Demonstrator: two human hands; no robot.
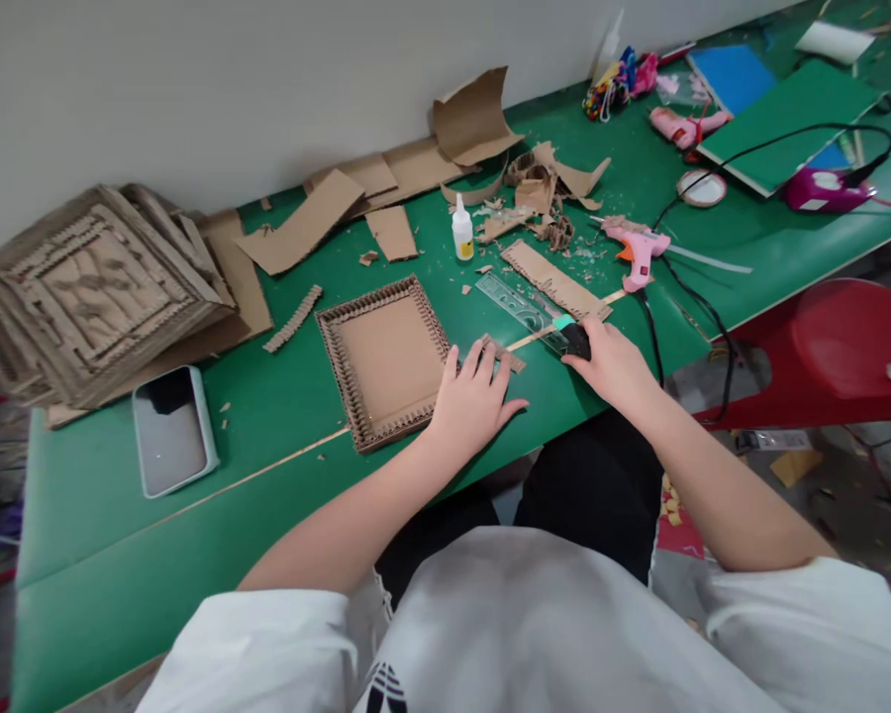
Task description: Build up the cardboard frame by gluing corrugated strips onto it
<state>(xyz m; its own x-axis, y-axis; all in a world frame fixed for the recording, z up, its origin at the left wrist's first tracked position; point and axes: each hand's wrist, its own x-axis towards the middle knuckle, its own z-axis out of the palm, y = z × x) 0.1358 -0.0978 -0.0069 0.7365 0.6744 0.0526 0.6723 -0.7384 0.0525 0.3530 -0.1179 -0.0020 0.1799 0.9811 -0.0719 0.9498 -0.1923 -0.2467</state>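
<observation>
My left hand (473,394) lies flat on the green table (282,396) with fingers spread, pressing a small corrugated cardboard strip (506,354) beside a cardboard frame (383,358). My right hand (610,358) is closed around a black and teal utility knife (570,335), its tip next to a clear plastic ruler (516,300). A wider cardboard strip (553,279) lies just beyond the ruler.
A phone (172,428) lies at the left. Stacked cardboard frames (89,287) sit at the far left. A glue bottle (461,229), cardboard scraps (542,193), pink glue guns (637,253) with cords, green boards (787,119) and a red stool (846,347) are around.
</observation>
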